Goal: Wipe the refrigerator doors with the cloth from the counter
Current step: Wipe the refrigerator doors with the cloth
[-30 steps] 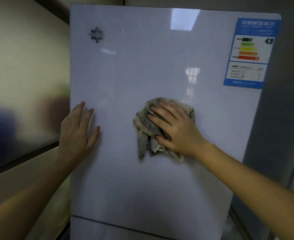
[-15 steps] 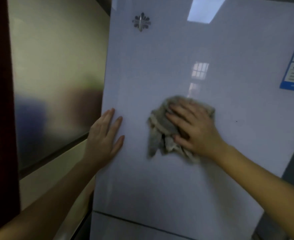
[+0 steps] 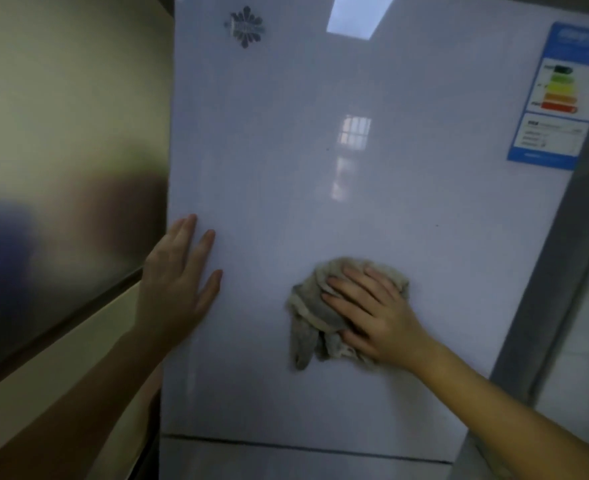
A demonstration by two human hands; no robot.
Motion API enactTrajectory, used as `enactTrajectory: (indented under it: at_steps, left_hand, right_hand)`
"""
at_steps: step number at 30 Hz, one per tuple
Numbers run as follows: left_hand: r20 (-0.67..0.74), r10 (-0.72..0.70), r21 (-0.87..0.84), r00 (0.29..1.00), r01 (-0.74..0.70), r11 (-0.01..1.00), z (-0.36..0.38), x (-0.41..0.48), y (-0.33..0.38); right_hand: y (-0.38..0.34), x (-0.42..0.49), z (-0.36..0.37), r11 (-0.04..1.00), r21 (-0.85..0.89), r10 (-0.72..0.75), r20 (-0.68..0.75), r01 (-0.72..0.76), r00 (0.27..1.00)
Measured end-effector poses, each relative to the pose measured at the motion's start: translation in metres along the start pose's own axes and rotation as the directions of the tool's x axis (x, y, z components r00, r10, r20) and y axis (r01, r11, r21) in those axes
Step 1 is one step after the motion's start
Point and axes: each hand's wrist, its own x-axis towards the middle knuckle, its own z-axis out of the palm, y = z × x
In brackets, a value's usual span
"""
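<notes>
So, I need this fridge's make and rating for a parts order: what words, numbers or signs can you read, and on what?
No text here is legible.
On the energy label, top right of the fridge door: blue header, coloured bars, small print, all too blurred to read.
On the silver emblem, top left of the door: flower-like shape, no legible letters.

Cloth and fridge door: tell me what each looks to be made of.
Cloth: soft woven or terry fabric, grey-beige, matte; it bunches in folds under the right hand. Fridge door: hard glossy white panel, glass or coated metal, cannot tell which; it mirrors a window and a ceiling light.
</notes>
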Motion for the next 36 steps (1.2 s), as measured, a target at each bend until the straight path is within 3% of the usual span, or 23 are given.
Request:
enactTrajectory:
  at_steps: [5, 9, 12, 17, 23, 30, 33, 36]
  left_hand:
    - [-0.037, 0.011, -0.005, 0.999, -0.012, 1.000, 0.004, 0.000, 0.001]
    - [-0.041, 0.004, -0.022, 0.999, -0.005, 1.000, 0.005, 0.002, 0.003]
    - [-0.051, 0.004, -0.028, 0.999, -0.005, 1.000, 0.003, 0.001, 0.004]
    - [-0.033, -0.005, -0.026, 0.999, 0.004, 1.000, 0.000, 0.001, 0.003]
    - [-0.047, 0.018, -0.014, 0.999, -0.018, 1.000, 0.000, -0.001, 0.000]
    - [-0.035, 0.030, 0.003, 0.999, -0.030, 1.000, -0.001, -0.005, -0.006]
    - [-0.004, 0.030, 0.013, 1.000, -0.030, 0.999, -0.002, -0.008, -0.009]
    - [0.009, 0.034, 0.022, 0.999, -0.034, 0.999, -0.002, -0.010, -0.008]
  right_hand:
    - [0.029, -0.085, -0.028, 0.942, -0.074, 0.325, -0.033, -0.326, 0.945]
    - [0.056, -0.077, -0.049, 0.790, -0.023, 0.599, -0.182, -0.612, 0.780]
    - [0.068, -0.043, -0.054, 0.736, 0.052, 0.663, -0.255, -0.675, 0.704]
    - [0.075, 0.015, -0.053, 0.729, 0.112, 0.665, -0.347, -0.675, 0.661]
    - [0.082, 0.092, -0.051, 0.793, 0.123, 0.594, -0.378, -0.597, 0.711]
    - [0.086, 0.176, -0.053, 0.970, 0.041, 0.244, -0.175, -0.241, 0.954]
    - [0.068, 0.176, -0.043, 0.990, 0.048, 0.135, -0.126, -0.130, 0.983]
    - [0.035, 0.159, -0.027, 0.992, 0.055, 0.118, -0.111, -0.112, 0.987]
